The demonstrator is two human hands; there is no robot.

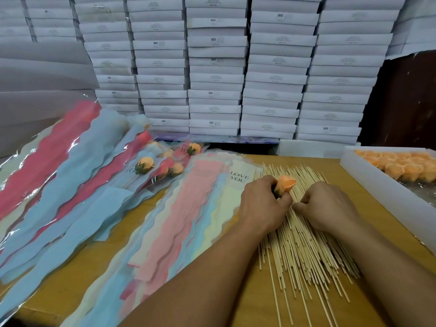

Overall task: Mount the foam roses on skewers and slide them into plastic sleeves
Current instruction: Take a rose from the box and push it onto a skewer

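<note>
Left hand point(262, 204) grips one orange foam rose point(286, 183) by its green base, bloom up, over the spread of bamboo skewers point(304, 244) on the wooden table point(259, 300). Right hand point(328, 206) rests curled on the pile, fingertips apparently pinching at a stick; we cannot tell if one is yet lifted. We judge the step is picking a single skewer: separate one cleanly, then drive it straight into the base. Empty plastic sleeves point(200, 208) lie just left; more roses wait in the white tray point(368, 175).
</note>
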